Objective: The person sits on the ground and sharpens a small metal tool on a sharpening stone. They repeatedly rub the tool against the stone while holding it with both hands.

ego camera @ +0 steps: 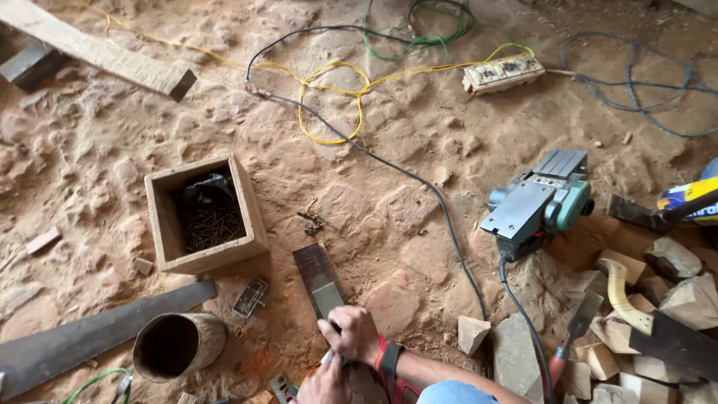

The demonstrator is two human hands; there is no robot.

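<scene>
Wooden box (168,224) w/ nails (213,224); both hands on dark strip (318,277).

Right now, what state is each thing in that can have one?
Wooden box: open, holds dark nails.
Cylinder pot: on its side, mouth open.
Electric planer: resting on ground, cord attached.
Socket strip: on ground, wired.
Right hand: on dark flat piece.
Left hand: partly cut off.
</scene>
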